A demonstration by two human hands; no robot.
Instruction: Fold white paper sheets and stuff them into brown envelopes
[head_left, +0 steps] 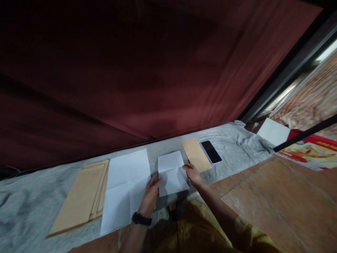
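Observation:
A white sheet of paper (172, 175), folded smaller and creased across its middle, is held between my two hands above the cloth. My left hand (152, 191), with a black band on its wrist, grips the sheet's left edge. At the right edge, the fingers of my right hand (192, 174) pinch the paper. Larger white sheets (126, 186) with fold creases lie flat just to the left. To the right of the held paper rests a single brown envelope (197, 154).
A stack of brown envelopes (79, 196) lies at the left on the grey cloth (23, 207). A phone (211, 152) sits beside the single envelope. Behind hangs a dark red curtain (158, 88). Tiled floor (263, 189), a white box (273, 131) and a dark bar (305, 133) are at the right.

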